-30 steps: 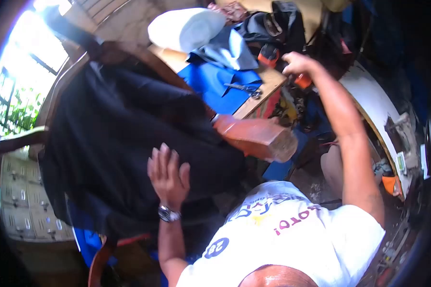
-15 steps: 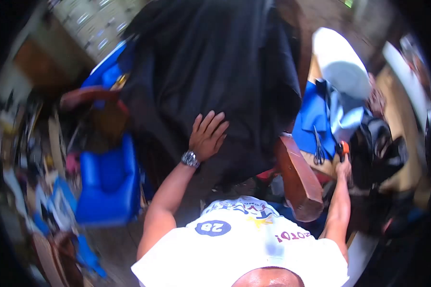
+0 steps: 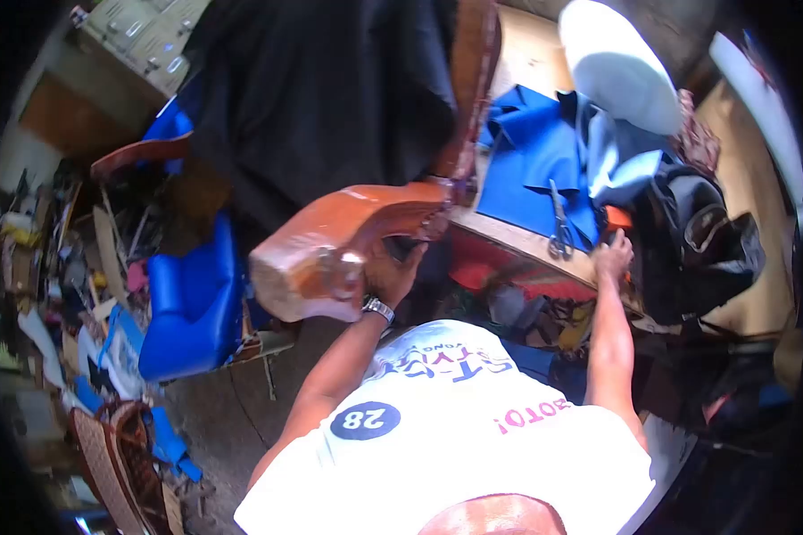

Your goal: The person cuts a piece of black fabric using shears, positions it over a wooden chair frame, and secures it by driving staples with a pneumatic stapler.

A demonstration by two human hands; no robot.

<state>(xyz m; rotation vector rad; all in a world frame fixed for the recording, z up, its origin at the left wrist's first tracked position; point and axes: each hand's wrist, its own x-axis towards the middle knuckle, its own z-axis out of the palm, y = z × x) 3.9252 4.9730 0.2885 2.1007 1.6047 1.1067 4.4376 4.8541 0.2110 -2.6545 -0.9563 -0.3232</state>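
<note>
Looking down through the head view, we saw the person's left hand near the middle of the frame, partly behind a curved wooden arm of reddish-brown furniture. Its fingers looked bent, but the wood hid part of them, and we could not tell how far open they were or whether they had hold of anything. We noted a metal watch on that wrist. Black cloth hung over the furniture at the upper centre.

Right of centre, we found the right hand at the near edge of the bench, its fingers curled just beneath the orange top of an orange-and-black tool. We could not tell whether they were closed on it.

Just left of the tool, we saw scissors lying on blue fabric on the bench. A white roll-like bundle lay at the upper right, with a dark, crumpled heap below it. At left, we saw a blue padded seat beside cluttered scraps.
</note>
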